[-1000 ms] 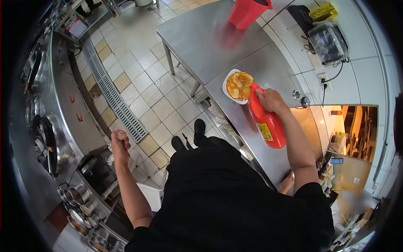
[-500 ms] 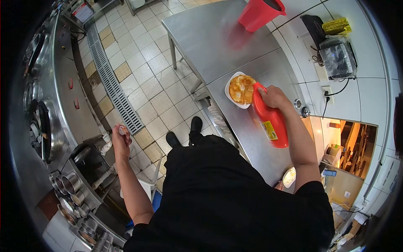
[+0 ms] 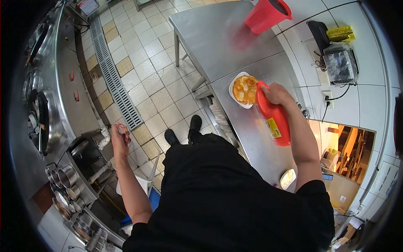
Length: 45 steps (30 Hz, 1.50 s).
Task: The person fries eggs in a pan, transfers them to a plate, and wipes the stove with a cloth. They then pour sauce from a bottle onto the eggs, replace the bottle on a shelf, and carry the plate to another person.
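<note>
My right hand (image 3: 277, 94) grips the neck of a large red bottle (image 3: 275, 122) with a yellow label. The bottle is tilted, its top end over the right edge of a white bowl (image 3: 232, 93). Browned orange and white food (image 3: 244, 89) fills that bowl, which rests on the steel table (image 3: 235, 122). On the left, over the floor, my left hand (image 3: 120, 136) has its fingers curled around a small, clear and reddish object (image 3: 122, 129) that I cannot make out.
A red pitcher (image 3: 266, 17) stands at the table's far end. A smaller bowl of pale food (image 3: 288, 179) sits near my right elbow. Steel pots (image 3: 67, 175) and a stove counter (image 3: 69, 105) line the left. A white stool (image 3: 145, 180) is beside my legs.
The view has shifted slightly, and the pitcher and table appear a little further right. My right hand still holds the tilted bottle at the bowl. Both hands keep their hold.
</note>
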Tool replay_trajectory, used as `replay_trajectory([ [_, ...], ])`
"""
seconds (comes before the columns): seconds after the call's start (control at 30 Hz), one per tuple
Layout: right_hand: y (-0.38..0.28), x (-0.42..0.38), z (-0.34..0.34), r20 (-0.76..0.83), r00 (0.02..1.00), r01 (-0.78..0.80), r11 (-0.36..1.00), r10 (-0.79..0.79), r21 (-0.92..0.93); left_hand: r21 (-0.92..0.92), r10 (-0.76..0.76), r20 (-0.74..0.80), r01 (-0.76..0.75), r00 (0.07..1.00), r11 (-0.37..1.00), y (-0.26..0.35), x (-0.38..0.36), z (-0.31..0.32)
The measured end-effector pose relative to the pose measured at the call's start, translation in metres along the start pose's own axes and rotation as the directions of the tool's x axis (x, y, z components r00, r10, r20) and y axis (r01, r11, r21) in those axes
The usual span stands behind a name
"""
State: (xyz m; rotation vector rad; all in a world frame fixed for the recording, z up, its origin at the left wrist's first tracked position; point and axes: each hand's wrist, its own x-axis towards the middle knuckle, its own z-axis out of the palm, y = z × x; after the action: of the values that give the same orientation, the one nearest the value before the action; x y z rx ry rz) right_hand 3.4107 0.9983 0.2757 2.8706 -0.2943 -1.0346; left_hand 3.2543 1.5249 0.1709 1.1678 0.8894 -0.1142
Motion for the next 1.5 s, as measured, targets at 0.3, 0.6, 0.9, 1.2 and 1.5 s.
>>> replay_trajectory([
  [0.3, -0.001, 0.009, -0.003, 0.013, 1.0, 0.001, 0.999, -0.001, -0.039, 0.0, -0.023, -0.019, 0.023, 1.0, 1.0, -0.001, -0.003, -0.008],
  [0.6, -0.002, 0.011, -0.004, 0.016, 0.999, -0.032, 0.996, 0.033, -0.079, 0.019, -0.032, -0.068, 0.034, 0.997, 0.999, -0.004, -0.009, -0.008],
  [0.9, -0.012, 0.01, -0.008, 0.017, 1.0, 0.012, 0.996, -0.011, -0.083, 0.016, -0.021, -0.078, 0.022, 0.997, 1.0, -0.007, -0.014, -0.011],
  [1.2, -0.029, 0.003, -0.008, 0.024, 0.998, 0.058, 0.995, -0.056, -0.087, 0.008, -0.026, -0.066, 0.026, 0.998, 1.0, -0.009, -0.016, -0.016],
  [1.5, -0.026, -0.022, 0.01, 0.049, 0.995, 0.095, 0.993, -0.092, -0.069, -0.002, -0.016, -0.002, 0.016, 1.0, 1.0, -0.015, -0.01, -0.017],
])
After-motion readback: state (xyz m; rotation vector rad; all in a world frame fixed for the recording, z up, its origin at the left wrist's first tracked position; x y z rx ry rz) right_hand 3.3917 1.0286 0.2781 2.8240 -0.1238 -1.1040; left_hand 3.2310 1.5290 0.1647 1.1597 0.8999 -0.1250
